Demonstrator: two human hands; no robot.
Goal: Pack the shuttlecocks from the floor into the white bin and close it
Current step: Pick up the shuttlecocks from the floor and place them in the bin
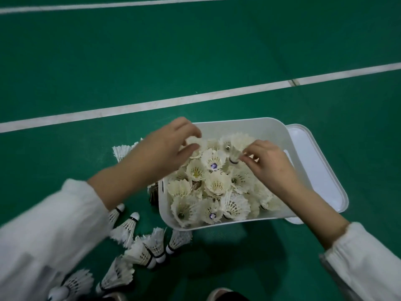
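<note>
Right hand [268,164] grip pinches one shuttlecock [234,156] over the bin [243,126]; left hand [167,148] grip unclear.

The white bin [273,129] sits on the green court floor [195,51] and is nearly full of feather shuttlecocks [213,181], most lying with skirts upward. The lid [319,170] lies flat under or just beside the bin's right edge; which cannot be told. The left hand [165,146] is over the bin's far-left corner, fingers curled at a shuttlecock there. The right hand [269,161] pinches one shuttlecock [234,156] at its feathers, cork end down, above the pile. Loose shuttlecocks [143,246] lie on the floor left of and below the bin. White court lines [152,105] cross the floor beyond.
</note>
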